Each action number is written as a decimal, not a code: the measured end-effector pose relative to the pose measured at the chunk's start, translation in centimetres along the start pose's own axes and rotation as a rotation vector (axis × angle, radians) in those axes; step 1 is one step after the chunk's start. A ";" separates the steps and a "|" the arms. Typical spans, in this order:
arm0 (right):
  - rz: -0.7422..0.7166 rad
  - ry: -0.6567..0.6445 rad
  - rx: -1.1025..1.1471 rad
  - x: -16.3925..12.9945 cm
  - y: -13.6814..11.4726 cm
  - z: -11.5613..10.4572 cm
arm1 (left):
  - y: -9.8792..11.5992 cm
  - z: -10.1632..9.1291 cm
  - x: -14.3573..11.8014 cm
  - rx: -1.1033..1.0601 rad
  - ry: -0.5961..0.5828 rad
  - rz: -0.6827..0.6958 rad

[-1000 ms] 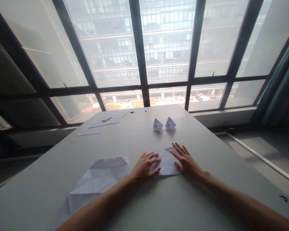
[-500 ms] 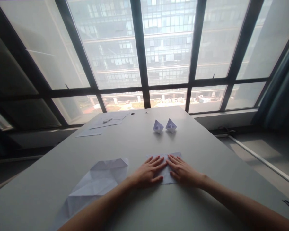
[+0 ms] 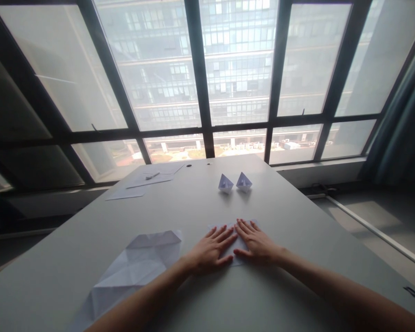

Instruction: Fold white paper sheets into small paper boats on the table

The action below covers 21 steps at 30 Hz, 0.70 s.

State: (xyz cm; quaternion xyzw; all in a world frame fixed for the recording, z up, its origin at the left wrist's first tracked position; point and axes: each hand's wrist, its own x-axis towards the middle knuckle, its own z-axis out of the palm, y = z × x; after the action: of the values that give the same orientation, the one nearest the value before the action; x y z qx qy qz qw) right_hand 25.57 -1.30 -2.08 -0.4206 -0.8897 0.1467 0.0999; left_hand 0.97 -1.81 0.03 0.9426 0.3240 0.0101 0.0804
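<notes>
A wide window [image 3: 207, 69] with dark frames looked onto an office block, and below it ran the pale grey surface [image 3: 297, 221] I was watching. Both hands lay flat and open, side by side, on a small folded paper [image 3: 233, 246] near the front middle: my left hand [image 3: 209, 251] on its left half, my right hand [image 3: 257, 242] on its right, fingertips almost meeting over the centre. Neither gripped anything; they only pressed down. I judged the paper light, thin and easily creased or torn, best taken at a corner or free edge. A larger creased sheet [image 3: 138, 265] lay to the left, two paper boats [image 3: 235, 183] stood farther back, and flat sheets [image 3: 148, 180] with a pen [image 3: 152, 175] sat far left. I could read no writing anywhere.
</notes>
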 end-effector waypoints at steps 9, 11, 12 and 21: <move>0.124 0.019 -0.037 -0.8 2.6 -1.0 | -0.8 0.7 0.0 0.000 0.005 -0.089; 0.127 0.025 -0.030 -0.8 2.7 -1.0 | -0.8 0.7 0.0 0.010 0.008 -0.113; 0.127 0.026 -0.027 -0.8 2.7 -0.9 | -0.7 0.6 0.0 0.014 0.010 -0.123; 0.117 0.047 -0.016 -0.9 2.8 -0.7 | 0.0 0.1 0.0 0.007 0.002 -0.137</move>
State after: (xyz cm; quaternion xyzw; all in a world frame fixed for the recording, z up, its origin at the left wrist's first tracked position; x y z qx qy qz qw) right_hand 28.35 -0.15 -2.41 -0.4759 -0.8622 0.1352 0.1087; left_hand 0.97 -1.81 -0.10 0.9185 0.3878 0.0045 0.0771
